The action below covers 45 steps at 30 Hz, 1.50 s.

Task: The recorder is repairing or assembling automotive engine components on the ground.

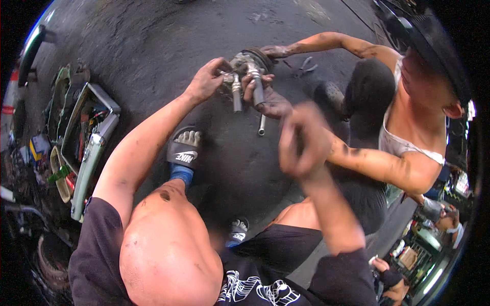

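A metal pump-like unit (239,63) with a round dark pulley (259,57) and two short black hoses (258,91) is at the upper middle. My left hand (208,79) is closed at its left side, fingers bent against a fitting. A co-worker's two dirty hands are on the same unit, one under the hoses (273,103), the other by the pulley (275,51). My right hand (305,140) is raised in front of the co-worker's forearm, apart from the unit. Motion smears its fingers. Below the unit, a shiny metal rod (262,125) points downward.
The co-worker (413,122) crouches close at the right. Pliers (306,65) lie on the dark floor (148,46). At the left stands an open toolbox (94,148) holding tools. My sandalled foot (185,148) is below the unit. Other people (446,219) appear at the lower right.
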Each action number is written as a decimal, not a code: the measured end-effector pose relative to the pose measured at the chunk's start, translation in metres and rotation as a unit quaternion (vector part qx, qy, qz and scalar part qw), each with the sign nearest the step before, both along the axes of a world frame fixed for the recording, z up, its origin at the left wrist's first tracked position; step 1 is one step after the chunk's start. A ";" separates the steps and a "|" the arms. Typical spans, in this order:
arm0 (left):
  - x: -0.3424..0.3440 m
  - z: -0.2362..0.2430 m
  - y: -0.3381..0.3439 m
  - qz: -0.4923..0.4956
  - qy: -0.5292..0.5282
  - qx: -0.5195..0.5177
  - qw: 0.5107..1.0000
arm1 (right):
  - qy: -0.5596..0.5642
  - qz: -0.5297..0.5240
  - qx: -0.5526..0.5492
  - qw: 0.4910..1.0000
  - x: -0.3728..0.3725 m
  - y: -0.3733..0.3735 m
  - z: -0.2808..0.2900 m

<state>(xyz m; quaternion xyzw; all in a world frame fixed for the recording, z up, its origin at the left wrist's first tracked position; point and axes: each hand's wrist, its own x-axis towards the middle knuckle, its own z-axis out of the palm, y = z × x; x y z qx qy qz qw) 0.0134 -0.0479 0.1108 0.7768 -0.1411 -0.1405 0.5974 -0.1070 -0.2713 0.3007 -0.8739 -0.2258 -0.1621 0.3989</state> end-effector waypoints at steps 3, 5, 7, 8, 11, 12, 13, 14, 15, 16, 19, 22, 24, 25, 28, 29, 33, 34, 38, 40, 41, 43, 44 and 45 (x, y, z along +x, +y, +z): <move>-0.005 -0.003 -0.007 0.059 0.022 0.004 0.998 | 0.217 -0.088 -0.053 0.971 -0.089 -0.004 -0.041; -0.009 -0.002 -0.010 0.054 0.017 -0.016 0.998 | 0.368 -0.212 -0.192 0.885 -0.095 -0.026 -0.105; -0.011 0.000 -0.010 0.072 0.041 -0.009 0.997 | 0.261 -0.280 -0.197 0.903 -0.070 -0.063 -0.180; -0.011 0.001 -0.009 0.070 0.020 -0.013 0.997 | 0.407 -0.334 -0.225 0.820 -0.058 -0.085 -0.215; -0.014 0.004 -0.003 0.070 0.069 -0.010 0.995 | 0.365 -0.280 -0.305 0.834 -0.044 -0.133 -0.295; -0.016 0.005 0.000 0.062 0.040 0.011 0.997 | 0.361 -0.262 -0.299 0.844 -0.041 -0.142 -0.311; -0.018 0.006 0.004 0.052 0.004 0.028 0.998 | 0.353 -0.247 -0.291 0.854 -0.039 -0.149 -0.320; -0.022 0.007 0.007 0.050 0.014 0.040 0.998 | 0.354 -0.237 -0.293 0.856 -0.040 -0.155 -0.322; -0.026 0.010 0.012 0.070 -0.023 0.058 0.996 | 0.364 -0.220 -0.317 0.847 -0.042 -0.155 -0.320; -0.030 0.014 0.017 0.087 -0.065 0.074 0.991 | 0.371 -0.207 -0.341 0.839 -0.041 -0.153 -0.313; -0.046 0.039 0.030 0.155 -0.081 0.125 0.977 | 0.235 -0.146 -0.313 0.908 -0.055 -0.122 -0.273; -0.070 0.086 0.035 0.108 -0.112 0.219 0.963 | 0.175 -0.048 -0.327 0.927 -0.075 -0.064 -0.220; -0.090 0.125 0.032 -0.040 -0.057 0.285 0.956 | 0.163 0.071 -0.229 0.957 -0.090 -0.026 -0.178; -0.102 0.143 0.028 -0.137 -0.007 0.255 0.957 | 0.059 0.120 -0.196 0.971 -0.095 -0.010 -0.154; -0.133 0.196 0.023 -0.333 0.055 0.349 0.874 | 0.043 0.119 -0.170 0.977 -0.099 0.041 -0.082; -0.137 0.214 0.028 -0.295 0.054 0.311 0.902 | 0.008 0.080 -0.156 0.985 -0.093 0.052 -0.059; -0.140 0.256 0.044 -0.085 0.136 0.299 0.941 | -0.071 -0.020 -0.063 0.995 -0.065 0.055 0.011; -0.137 0.259 0.049 -0.081 0.131 0.301 0.941 | -0.114 -0.073 -0.015 0.991 -0.058 0.050 0.021; -0.096 0.232 0.063 -0.084 0.133 0.296 0.942 | 0.043 -0.197 0.076 0.977 -0.020 0.007 0.028; -0.067 0.195 0.063 -0.089 0.017 0.327 0.941 | 0.121 -0.260 -0.009 0.958 0.008 0.003 0.015; -0.049 0.175 0.061 -0.103 0.007 0.334 0.937 | 0.167 -0.266 -0.054 0.948 0.021 0.003 0.008; -0.018 0.139 0.055 -0.104 -0.036 0.343 0.933 | 0.265 -0.257 -0.083 0.926 0.059 0.013 -0.009; -0.007 0.124 0.052 -0.102 -0.078 0.357 0.925 | 0.366 -0.242 -0.107 0.892 0.076 0.018 -0.017; 0.003 0.112 0.050 -0.110 -0.070 0.350 0.928 | 0.457 -0.234 -0.056 0.857 0.091 0.023 -0.025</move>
